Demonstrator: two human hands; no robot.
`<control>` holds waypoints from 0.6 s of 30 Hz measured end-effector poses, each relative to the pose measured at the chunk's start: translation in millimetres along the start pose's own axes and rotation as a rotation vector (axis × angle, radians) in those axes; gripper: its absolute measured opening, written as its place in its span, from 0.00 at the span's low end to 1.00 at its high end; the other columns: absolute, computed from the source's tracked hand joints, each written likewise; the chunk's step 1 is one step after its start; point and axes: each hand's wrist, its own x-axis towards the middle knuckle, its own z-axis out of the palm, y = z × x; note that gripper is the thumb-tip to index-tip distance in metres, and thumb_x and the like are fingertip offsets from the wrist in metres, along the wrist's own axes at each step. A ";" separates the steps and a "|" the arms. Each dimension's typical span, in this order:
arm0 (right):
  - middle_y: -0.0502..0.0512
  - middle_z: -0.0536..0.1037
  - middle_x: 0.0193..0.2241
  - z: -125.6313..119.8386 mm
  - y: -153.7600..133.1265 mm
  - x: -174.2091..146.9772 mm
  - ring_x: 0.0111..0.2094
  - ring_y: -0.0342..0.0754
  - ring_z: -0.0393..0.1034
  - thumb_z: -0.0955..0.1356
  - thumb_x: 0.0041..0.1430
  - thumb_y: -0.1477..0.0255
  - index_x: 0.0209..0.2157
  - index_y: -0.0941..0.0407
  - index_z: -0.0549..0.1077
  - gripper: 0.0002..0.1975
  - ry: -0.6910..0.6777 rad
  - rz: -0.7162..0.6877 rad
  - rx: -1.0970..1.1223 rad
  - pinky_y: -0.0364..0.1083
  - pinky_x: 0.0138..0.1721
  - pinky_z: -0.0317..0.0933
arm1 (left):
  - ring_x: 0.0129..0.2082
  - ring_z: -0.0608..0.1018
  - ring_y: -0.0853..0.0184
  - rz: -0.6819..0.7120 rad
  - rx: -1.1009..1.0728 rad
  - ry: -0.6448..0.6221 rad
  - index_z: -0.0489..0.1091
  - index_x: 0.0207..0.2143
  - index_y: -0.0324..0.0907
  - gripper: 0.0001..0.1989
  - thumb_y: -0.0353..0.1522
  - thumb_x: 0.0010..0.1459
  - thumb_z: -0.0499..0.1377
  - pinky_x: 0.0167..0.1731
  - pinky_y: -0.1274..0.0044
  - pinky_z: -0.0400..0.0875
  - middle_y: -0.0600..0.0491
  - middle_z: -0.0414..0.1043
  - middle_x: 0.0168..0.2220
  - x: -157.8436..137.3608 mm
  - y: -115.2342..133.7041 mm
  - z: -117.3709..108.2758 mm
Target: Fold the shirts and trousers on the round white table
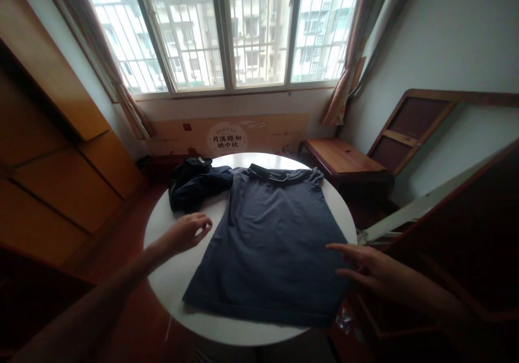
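A dark blue-grey shirt (279,244) lies spread out on the round white table (170,303), its dark collar towards the window and its hem towards me. My left hand (192,229) hovers off the shirt's left side with fingers loosely bent, a gap between them and the thumb, and nothing held. Over the shirt's right edge is my right hand (360,265), thumb and forefinger apart. Whether its fingertips touch the cloth I cannot tell. Beyond my left hand a crumpled dark garment (198,182) rests on the table, touching the shirt's left shoulder.
A low wooden table (344,156) stands at the back right, beside a wooden frame (405,130) against the wall. Orange-brown cabinets (73,190) line the left. Barred windows (223,38) with curtains face me. Dark wooden furniture (466,244) stands close on the right.
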 end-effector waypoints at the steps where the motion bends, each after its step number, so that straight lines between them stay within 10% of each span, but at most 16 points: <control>1: 0.58 0.79 0.39 0.9 -8.4 19.3 0.38 0.50 0.76 0.66 0.63 0.62 0.56 0.55 0.72 0.22 0.003 -0.031 -0.017 0.49 0.44 0.70 | 0.40 0.75 0.63 -0.026 0.055 0.062 0.74 0.39 0.39 0.11 0.31 0.66 0.52 0.44 0.72 0.69 0.46 0.72 0.39 19.3 -3.9 -1.6; 10: 0.66 0.63 0.64 76.0 -71.6 175.9 0.64 0.61 0.57 0.66 0.64 0.60 0.63 0.57 0.66 0.28 -0.102 -0.310 -0.117 0.57 0.63 0.54 | 0.48 0.75 0.60 -0.222 0.064 0.256 0.67 0.55 0.39 0.19 0.38 0.65 0.59 0.47 0.63 0.74 0.45 0.69 0.53 126.3 -4.9 -18.0; 18: 0.63 0.55 0.68 122.1 -58.0 211.5 0.69 0.64 0.43 0.58 0.67 0.51 0.65 0.54 0.62 0.32 0.014 -0.166 -0.210 0.68 0.65 0.37 | 0.49 0.75 0.60 -0.326 0.004 0.465 0.67 0.54 0.38 0.17 0.35 0.65 0.59 0.47 0.65 0.72 0.46 0.68 0.54 135.0 -28.7 -43.5</control>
